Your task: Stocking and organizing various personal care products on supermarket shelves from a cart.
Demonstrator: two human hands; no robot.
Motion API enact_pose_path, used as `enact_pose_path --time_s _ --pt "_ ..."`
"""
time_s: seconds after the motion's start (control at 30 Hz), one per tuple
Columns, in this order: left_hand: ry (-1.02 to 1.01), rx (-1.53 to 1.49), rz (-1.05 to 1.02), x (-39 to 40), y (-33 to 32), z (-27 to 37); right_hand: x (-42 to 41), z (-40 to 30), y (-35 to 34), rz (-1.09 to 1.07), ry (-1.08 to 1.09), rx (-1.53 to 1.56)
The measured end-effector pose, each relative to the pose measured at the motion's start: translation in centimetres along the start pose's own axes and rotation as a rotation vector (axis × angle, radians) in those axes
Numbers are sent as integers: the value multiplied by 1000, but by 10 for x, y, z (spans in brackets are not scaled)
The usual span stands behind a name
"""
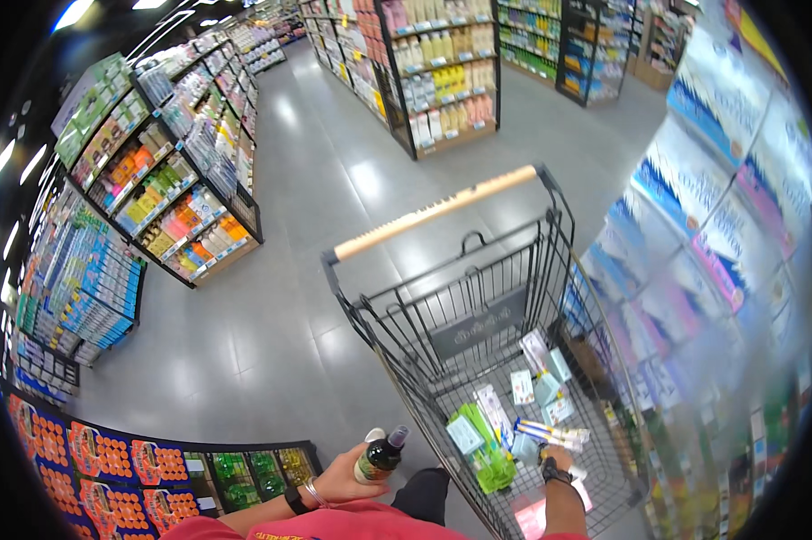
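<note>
My left hand (360, 471) is closed round a dark spray bottle (380, 460) with a clear cap, held beside the cart's left side; a small white round thing shows at its top. My right hand (555, 459) reaches down into the wire shopping cart (507, 297), near a pale blue box (526, 447) and some white-and-blue slim packs (554, 433); what its fingers touch is not clear. In the basket also lie a bright green item (492, 466), several small boxes, long white packs and a pink pack (532, 517).
The cart's wooden handle (439, 210) is at its far end. Stacked white-and-blue packages (682, 182) rise close on the right. Shelves of bottles (169, 202) stand at the left, another shelf unit (446, 81) ahead. Orange packs (109, 452) fill a display at lower left. Grey tiled floor (277, 351) lies between.
</note>
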State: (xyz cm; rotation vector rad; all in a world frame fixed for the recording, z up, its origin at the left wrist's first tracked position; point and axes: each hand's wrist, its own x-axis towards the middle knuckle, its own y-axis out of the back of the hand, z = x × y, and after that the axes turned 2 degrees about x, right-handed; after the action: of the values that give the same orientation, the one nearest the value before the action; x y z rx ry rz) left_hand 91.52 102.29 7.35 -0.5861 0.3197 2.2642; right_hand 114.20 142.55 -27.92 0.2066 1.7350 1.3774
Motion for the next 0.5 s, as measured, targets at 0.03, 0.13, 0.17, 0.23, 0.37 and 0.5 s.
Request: enact_pose_path --time_s 0.03,0.13,0.17,0.23,0.37,0.5 --pt "-74 -14 5 -1 11 1 -10 -3 24 -99 -19 89" --pt "-107 -122 38 -3 48 12 -51 -16 113 95 -40 333" --pt "-137 -141 35 -4 62 16 -66 -24 148 190 25 479" --pt "-158 -233 78 -2 91 22 -105 -53 214 478 -6 557" --pt "-209 -287 30 12 164 24 -182 -148 342 797 143 1135" --pt "-236 -349 -97 29 256 20 -227 -304 419 816 329 1688"
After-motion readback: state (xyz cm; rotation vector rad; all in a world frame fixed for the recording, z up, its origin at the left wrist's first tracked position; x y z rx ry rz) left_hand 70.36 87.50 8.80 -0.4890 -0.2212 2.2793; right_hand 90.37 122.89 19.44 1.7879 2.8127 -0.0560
